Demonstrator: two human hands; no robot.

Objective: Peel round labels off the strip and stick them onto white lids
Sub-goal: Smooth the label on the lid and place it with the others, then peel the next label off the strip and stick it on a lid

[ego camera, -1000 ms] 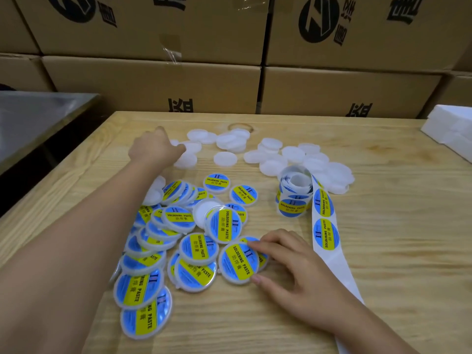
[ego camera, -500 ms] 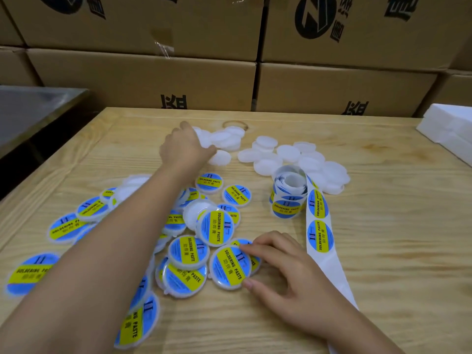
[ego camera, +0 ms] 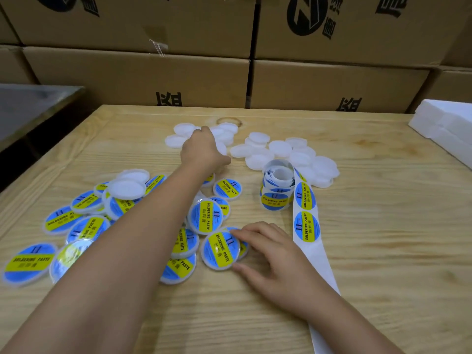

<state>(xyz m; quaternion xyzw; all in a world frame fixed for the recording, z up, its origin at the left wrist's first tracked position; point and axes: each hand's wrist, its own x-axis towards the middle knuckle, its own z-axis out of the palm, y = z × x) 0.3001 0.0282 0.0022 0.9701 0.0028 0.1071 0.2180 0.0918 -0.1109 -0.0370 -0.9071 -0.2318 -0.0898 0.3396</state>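
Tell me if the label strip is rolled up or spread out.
Partly unrolled: the strip runs from a coil flat across the table, two labels on it.

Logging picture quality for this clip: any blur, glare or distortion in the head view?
Head view: labelled lids at the lower left are smeared by blur; one neighbouring lid shows glare; print on the lid at the fingers of the right hand reads sharp; edges of the cardboard boxes bow, wide-angle distortion; shadows are soft.
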